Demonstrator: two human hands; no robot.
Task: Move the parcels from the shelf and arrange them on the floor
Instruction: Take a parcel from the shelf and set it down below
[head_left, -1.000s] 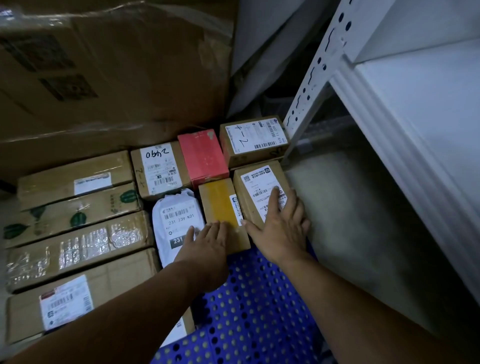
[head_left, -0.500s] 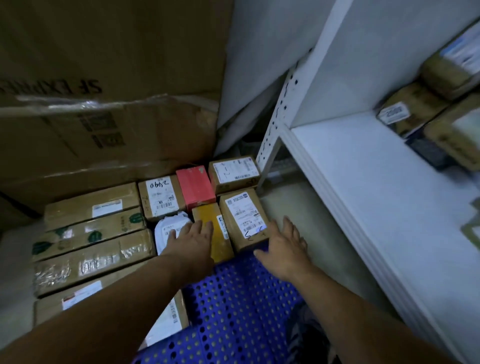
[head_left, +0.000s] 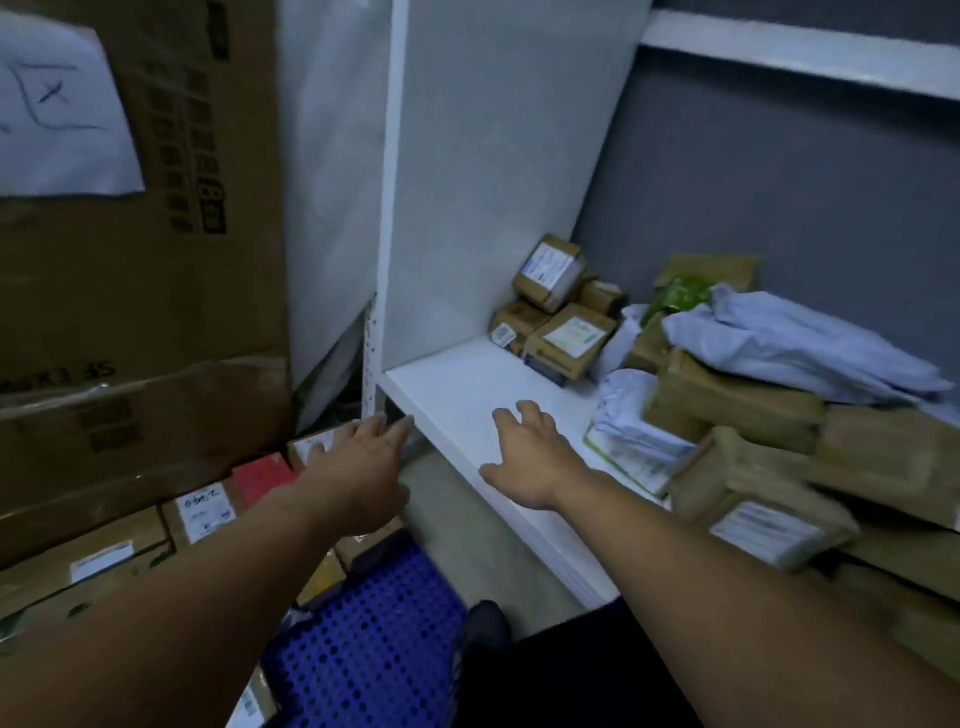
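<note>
The white shelf (head_left: 467, 384) holds a heap of parcels on its right part: small brown boxes (head_left: 566, 338) at the back, white poly bags (head_left: 623, 431) and larger cardboard parcels (head_left: 727, 400) toward the front. My right hand (head_left: 530, 457) hovers over the bare shelf board with fingers spread, holding nothing. My left hand (head_left: 363, 462) is raised near the shelf's front corner, fingers straight and empty. On the floor at lower left lie arranged parcels, among them a red box (head_left: 260, 475) and a labelled brown box (head_left: 202, 512).
Large cardboard cartons (head_left: 130, 312) stand stacked at the left. A blue perforated mat (head_left: 374, 639) lies on the floor under my arms. The shelf's white upright post (head_left: 387, 208) rises between the cartons and the shelf. A grey wall is behind the shelf.
Both hands have lifted off the floor parcels and moved up and right toward the shelf. My view has swung from the floor to the shelf.
</note>
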